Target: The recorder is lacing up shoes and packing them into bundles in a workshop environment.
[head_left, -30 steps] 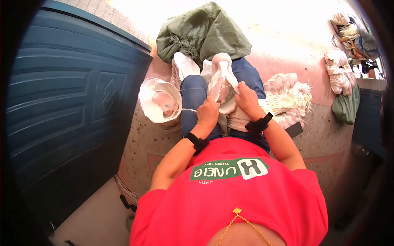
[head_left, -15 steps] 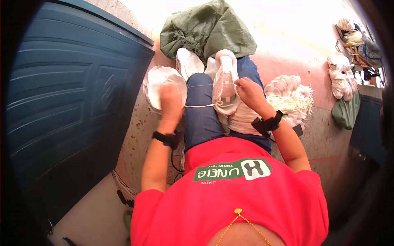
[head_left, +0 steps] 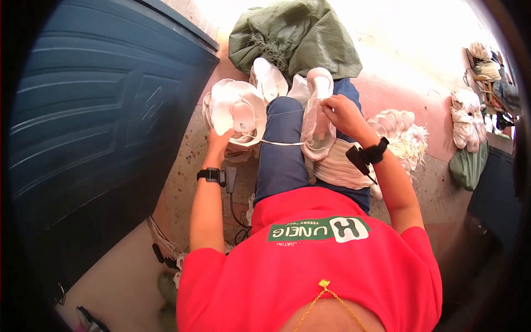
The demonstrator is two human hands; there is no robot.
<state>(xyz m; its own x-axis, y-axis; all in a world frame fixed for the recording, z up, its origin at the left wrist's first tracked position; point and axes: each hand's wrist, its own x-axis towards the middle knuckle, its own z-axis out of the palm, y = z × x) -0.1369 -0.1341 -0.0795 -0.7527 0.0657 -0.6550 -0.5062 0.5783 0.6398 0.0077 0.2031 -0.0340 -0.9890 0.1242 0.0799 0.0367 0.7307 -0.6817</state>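
Observation:
My left hand (head_left: 219, 143) grips the near edge of a white shoe upper (head_left: 229, 99), on top of a small stack beside my left knee. A label shows inside its opening. My right hand (head_left: 344, 114), fingers pinched together, is at the right side of another white shoe upper (head_left: 316, 135) lying lengthwise between my thighs. What those fingers hold, if anything, is too small to make out. A flat white lace (head_left: 283, 144) crosses my left thigh between the two uppers, and a thin thread (head_left: 285, 114) runs above it.
A green woven sack (head_left: 296, 41) lies beyond my knees, with more white uppers (head_left: 269, 80) before it. Bundled uppers and pale laces (head_left: 406, 135) lie right of my leg. A blue panelled door (head_left: 110, 110) stands left. Further right are white bundles (head_left: 467, 119) and a green bag (head_left: 469, 166).
My left hand has come down from over the stacked uppers to the near edge of the top one, uncovering its opening. The right hand stays beside the other upper, still pinched.

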